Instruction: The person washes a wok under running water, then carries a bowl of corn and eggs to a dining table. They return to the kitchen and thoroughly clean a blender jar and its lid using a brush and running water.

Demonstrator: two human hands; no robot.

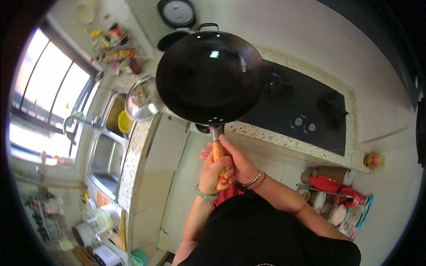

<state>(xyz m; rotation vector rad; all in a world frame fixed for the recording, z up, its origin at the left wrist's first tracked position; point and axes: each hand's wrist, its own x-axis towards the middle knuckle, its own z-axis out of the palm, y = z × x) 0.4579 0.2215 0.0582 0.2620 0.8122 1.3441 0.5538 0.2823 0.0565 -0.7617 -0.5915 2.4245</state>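
A large black wok (pixel 208 80) with a shiny inside is held out in front of me, over the counter's corner and the left part of the hob. Its wooden handle (pixel 218 153) points back toward my body. My left hand (pixel 212 173) is wrapped round the handle's lower part. Against the handle's right side lies my right hand (pixel 237 162), its thumb along the wood and its other fingers partly hidden by the left hand. Nothing shows inside the wok. A small black loop (pixel 208 25) is riveted to its far rim.
The black gas hob (pixel 297 106) lies right of the wok. A metal lid (pixel 144 98) rests left, beside the double sink (pixel 106 162) holding a yellow bowl (pixel 124 122). Bottles (pixel 116 33) crowd the back corner. A rack (pixel 330 201) of goods stands at the right.
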